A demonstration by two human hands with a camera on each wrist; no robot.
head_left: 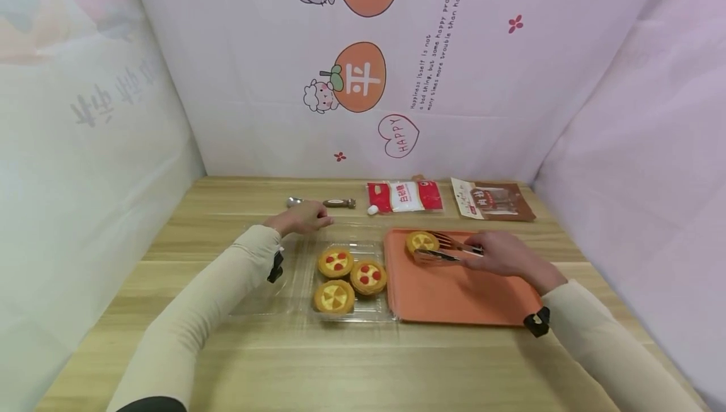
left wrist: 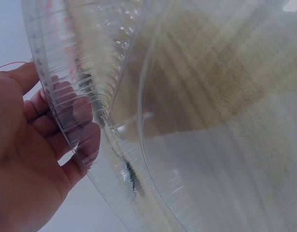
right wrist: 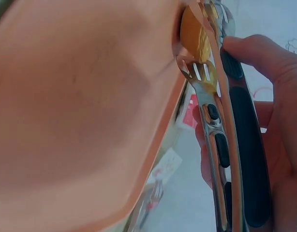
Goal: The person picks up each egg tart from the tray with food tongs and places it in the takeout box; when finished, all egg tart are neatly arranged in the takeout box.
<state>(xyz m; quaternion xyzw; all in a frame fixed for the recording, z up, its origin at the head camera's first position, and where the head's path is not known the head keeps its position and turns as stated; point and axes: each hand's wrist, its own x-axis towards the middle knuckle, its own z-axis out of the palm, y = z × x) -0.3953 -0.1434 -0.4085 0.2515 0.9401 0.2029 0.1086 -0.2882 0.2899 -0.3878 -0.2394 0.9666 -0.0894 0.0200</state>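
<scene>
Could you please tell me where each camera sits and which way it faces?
Head: worn on the head, facing forward and down at the wooden table; both sleeves, left grip and right grip show.
Left wrist: worn on that wrist, facing clear plastic lid; the left grip shows, partly through it.
Right wrist: worn on that wrist, facing the orange tray; the right grip shows, holding metal tongs.
Shared: head and right wrist both show tray, tongs and an egg tart.

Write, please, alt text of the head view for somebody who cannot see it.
A person's right hand holds tongs at a tart in the far left corner of an orange tray. Three more tarts sit in a clear container, and the left hand is at the far edge of its open lid. Behind lie two packets.
</scene>
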